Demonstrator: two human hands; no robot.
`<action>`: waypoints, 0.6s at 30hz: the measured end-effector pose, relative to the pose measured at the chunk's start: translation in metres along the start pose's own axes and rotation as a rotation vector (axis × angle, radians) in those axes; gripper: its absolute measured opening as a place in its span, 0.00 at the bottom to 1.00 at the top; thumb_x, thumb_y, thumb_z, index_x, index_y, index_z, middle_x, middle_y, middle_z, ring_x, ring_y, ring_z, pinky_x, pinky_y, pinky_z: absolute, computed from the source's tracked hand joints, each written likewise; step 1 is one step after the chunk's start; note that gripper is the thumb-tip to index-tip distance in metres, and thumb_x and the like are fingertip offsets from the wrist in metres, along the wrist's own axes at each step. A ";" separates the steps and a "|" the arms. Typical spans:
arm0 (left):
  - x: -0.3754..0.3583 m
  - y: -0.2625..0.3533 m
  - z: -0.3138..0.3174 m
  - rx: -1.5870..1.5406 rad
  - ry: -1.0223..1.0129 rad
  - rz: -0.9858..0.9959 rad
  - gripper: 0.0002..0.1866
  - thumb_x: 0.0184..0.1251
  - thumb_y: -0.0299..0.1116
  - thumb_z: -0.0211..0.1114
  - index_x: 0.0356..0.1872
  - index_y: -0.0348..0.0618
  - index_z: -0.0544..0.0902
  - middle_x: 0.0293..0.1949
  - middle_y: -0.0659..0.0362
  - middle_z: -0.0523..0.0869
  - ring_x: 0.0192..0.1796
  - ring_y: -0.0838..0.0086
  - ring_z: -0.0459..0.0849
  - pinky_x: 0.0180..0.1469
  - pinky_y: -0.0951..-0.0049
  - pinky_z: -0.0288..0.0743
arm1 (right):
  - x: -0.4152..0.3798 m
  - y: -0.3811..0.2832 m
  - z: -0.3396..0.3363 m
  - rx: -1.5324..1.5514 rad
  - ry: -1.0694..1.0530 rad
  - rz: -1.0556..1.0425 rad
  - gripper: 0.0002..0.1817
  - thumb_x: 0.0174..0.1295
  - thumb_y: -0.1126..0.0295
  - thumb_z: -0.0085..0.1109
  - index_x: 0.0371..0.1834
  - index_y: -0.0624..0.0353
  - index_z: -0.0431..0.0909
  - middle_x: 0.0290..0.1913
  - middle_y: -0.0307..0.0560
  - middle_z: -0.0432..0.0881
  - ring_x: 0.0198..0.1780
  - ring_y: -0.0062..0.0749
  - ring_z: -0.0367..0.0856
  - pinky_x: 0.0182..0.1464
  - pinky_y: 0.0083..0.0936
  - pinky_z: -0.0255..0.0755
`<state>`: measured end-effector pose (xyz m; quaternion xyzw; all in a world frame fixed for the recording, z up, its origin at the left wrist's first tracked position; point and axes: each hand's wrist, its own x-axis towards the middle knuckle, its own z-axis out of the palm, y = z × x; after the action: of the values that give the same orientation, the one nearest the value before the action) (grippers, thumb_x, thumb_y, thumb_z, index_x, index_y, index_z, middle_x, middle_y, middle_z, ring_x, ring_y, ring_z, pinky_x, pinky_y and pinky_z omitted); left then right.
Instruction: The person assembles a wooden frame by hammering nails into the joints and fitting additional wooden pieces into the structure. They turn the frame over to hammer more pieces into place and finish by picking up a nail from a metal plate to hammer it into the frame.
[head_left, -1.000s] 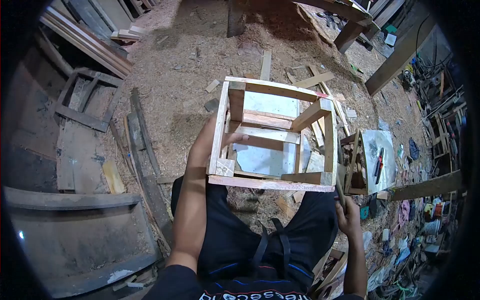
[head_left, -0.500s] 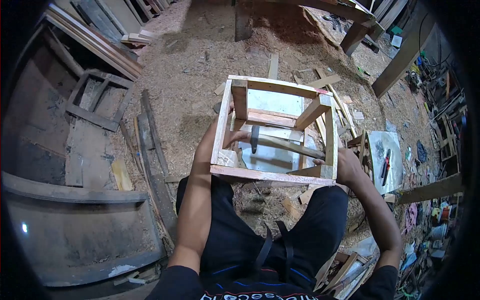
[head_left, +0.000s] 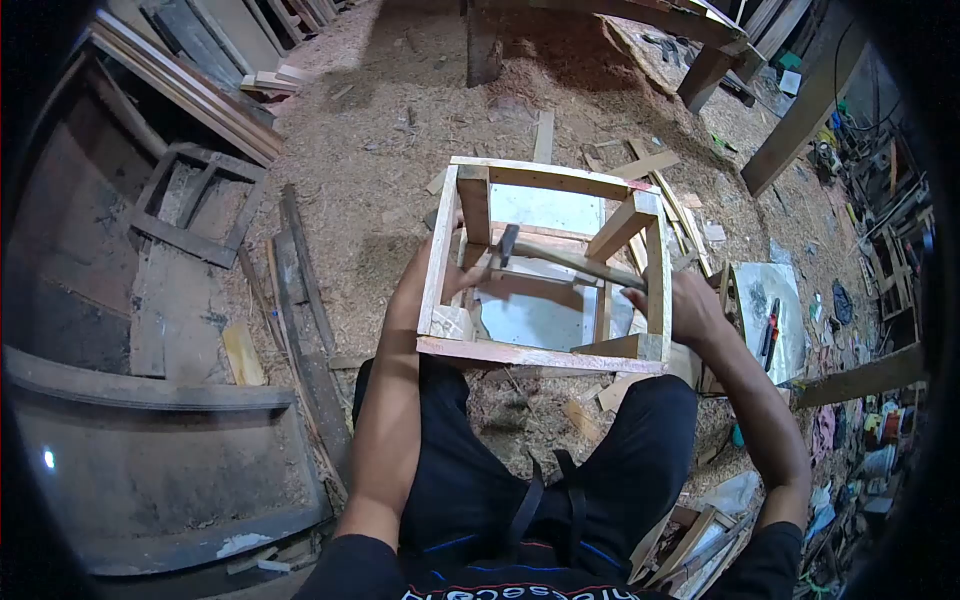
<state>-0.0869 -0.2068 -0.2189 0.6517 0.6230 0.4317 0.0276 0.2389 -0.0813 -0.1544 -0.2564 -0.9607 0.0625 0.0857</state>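
A wooden frame point(head_left: 540, 355) stands before my knees, with a white panel point(head_left: 535, 305) showing through it. My right hand point(head_left: 690, 305) is wrapped round the end of a hammer's wooden handle point(head_left: 575, 262) at the frame's right side. The dark hammer head point(head_left: 507, 246) is inside the frame's outline, left of its middle. My left hand point(head_left: 465, 275) is at the left side, partly behind the frame's upright; its fingers reach inside near the hammer head, and what they hold, if anything, is too small to tell.
Wood strips point(head_left: 680, 225) lie on sawdust right of the frame. Farther right, a pale board point(head_left: 765, 310) bears red-and-black pliers point(head_left: 771, 335). Dark planks point(head_left: 305, 300) and a small old frame point(head_left: 200, 195) are on the left. A wooden bench leg point(head_left: 485, 50) stands ahead.
The hammer head has moved up and slightly left, away from the panel. My right hand has shifted slightly up with the handle. The frame has shifted very slightly left.
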 end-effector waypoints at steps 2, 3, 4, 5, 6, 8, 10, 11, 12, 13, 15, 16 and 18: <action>0.001 -0.002 0.003 -0.448 -0.039 -0.195 0.32 0.60 0.37 0.70 0.64 0.40 0.70 0.53 0.50 0.81 0.56 0.62 0.80 0.55 0.67 0.75 | 0.000 0.007 0.002 0.055 0.034 -0.002 0.21 0.62 0.50 0.61 0.25 0.57 0.74 0.19 0.54 0.75 0.23 0.54 0.78 0.26 0.45 0.69; 0.000 0.000 0.003 -0.897 -0.080 -0.398 0.40 0.49 0.32 0.80 0.64 0.39 0.70 0.57 0.46 0.80 0.62 0.55 0.77 0.66 0.59 0.68 | 0.000 0.004 0.001 0.056 0.032 -0.006 0.21 0.62 0.50 0.61 0.25 0.57 0.74 0.19 0.54 0.75 0.23 0.54 0.78 0.26 0.45 0.69; -0.002 0.003 0.003 -0.897 -0.079 -0.404 0.40 0.49 0.32 0.80 0.64 0.39 0.70 0.57 0.46 0.80 0.62 0.55 0.77 0.66 0.59 0.68 | -0.001 -0.002 -0.001 0.011 0.034 -0.062 0.21 0.62 0.51 0.61 0.24 0.57 0.73 0.19 0.54 0.75 0.22 0.53 0.78 0.25 0.45 0.68; -0.003 0.006 0.003 -0.963 -0.047 -0.457 0.40 0.49 0.33 0.80 0.64 0.39 0.70 0.57 0.46 0.80 0.63 0.55 0.76 0.66 0.59 0.68 | -0.003 -0.006 -0.002 -0.035 0.038 -0.115 0.21 0.63 0.51 0.61 0.24 0.57 0.73 0.18 0.54 0.74 0.21 0.53 0.77 0.23 0.44 0.67; -0.001 0.010 0.002 -1.027 -0.015 -0.503 0.40 0.49 0.34 0.80 0.64 0.38 0.70 0.58 0.46 0.79 0.63 0.55 0.76 0.67 0.58 0.67 | -0.002 -0.004 0.006 -0.029 0.073 -0.043 0.22 0.62 0.49 0.61 0.24 0.56 0.73 0.18 0.53 0.74 0.20 0.52 0.76 0.22 0.43 0.66; -0.003 0.008 0.004 -1.163 0.032 -0.496 0.44 0.47 0.41 0.81 0.66 0.38 0.69 0.60 0.46 0.78 0.66 0.55 0.74 0.68 0.56 0.65 | -0.002 0.003 0.014 0.033 0.122 -0.079 0.22 0.62 0.48 0.61 0.24 0.56 0.73 0.18 0.53 0.74 0.20 0.52 0.75 0.22 0.43 0.66; -0.002 -0.004 0.004 -1.042 0.023 -0.541 0.47 0.45 0.46 0.81 0.66 0.38 0.69 0.61 0.45 0.77 0.66 0.54 0.73 0.69 0.56 0.65 | -0.003 -0.004 0.001 0.042 0.048 -0.075 0.23 0.61 0.47 0.61 0.25 0.55 0.72 0.19 0.53 0.74 0.21 0.53 0.76 0.23 0.44 0.66; -0.005 -0.009 0.005 -0.921 0.006 -0.595 0.49 0.44 0.51 0.81 0.67 0.38 0.69 0.62 0.45 0.76 0.67 0.54 0.71 0.69 0.56 0.64 | -0.004 -0.006 0.002 0.046 0.043 -0.075 0.23 0.61 0.47 0.61 0.25 0.55 0.72 0.19 0.53 0.74 0.21 0.53 0.76 0.23 0.44 0.66; 0.004 0.014 -0.009 -0.945 -0.099 -0.640 0.33 0.73 0.49 0.57 0.70 0.40 0.64 0.66 0.53 0.72 0.65 0.66 0.75 0.64 0.64 0.73 | -0.006 -0.008 0.002 0.032 0.021 -0.073 0.22 0.61 0.48 0.62 0.25 0.56 0.72 0.19 0.53 0.74 0.22 0.53 0.76 0.24 0.44 0.67; 0.001 0.009 -0.008 -0.946 -0.099 -0.639 0.33 0.73 0.49 0.57 0.70 0.40 0.64 0.66 0.53 0.72 0.65 0.66 0.75 0.64 0.64 0.73 | -0.008 -0.008 0.001 0.014 0.004 -0.071 0.22 0.61 0.49 0.63 0.25 0.56 0.72 0.19 0.52 0.73 0.22 0.53 0.76 0.24 0.44 0.67; -0.005 -0.013 -0.014 -0.783 -0.139 -0.192 0.35 0.73 0.53 0.55 0.70 0.38 0.64 0.67 0.51 0.71 0.67 0.63 0.72 0.68 0.63 0.68 | -0.013 0.011 0.010 0.032 0.018 -0.065 0.20 0.61 0.50 0.63 0.28 0.56 0.76 0.19 0.52 0.74 0.24 0.54 0.77 0.26 0.44 0.68; 0.003 -0.010 -0.027 -0.778 -0.139 -0.182 0.35 0.73 0.53 0.55 0.70 0.38 0.64 0.67 0.51 0.71 0.67 0.63 0.72 0.68 0.63 0.68 | -0.017 0.024 0.019 0.042 0.060 -0.078 0.20 0.61 0.49 0.63 0.30 0.57 0.77 0.21 0.52 0.75 0.24 0.54 0.78 0.26 0.44 0.69; 0.021 0.000 -0.052 -1.258 0.159 -0.373 0.38 0.73 0.58 0.53 0.70 0.35 0.63 0.67 0.47 0.70 0.69 0.60 0.69 0.72 0.65 0.61 | -0.021 0.020 0.012 0.026 0.049 -0.043 0.20 0.61 0.49 0.62 0.37 0.57 0.81 0.24 0.53 0.78 0.26 0.53 0.79 0.27 0.44 0.71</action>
<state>-0.1209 -0.2153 -0.1746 0.3586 0.3548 0.7481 0.4312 0.2640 -0.0749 -0.1719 -0.2358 -0.9628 0.0670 0.1138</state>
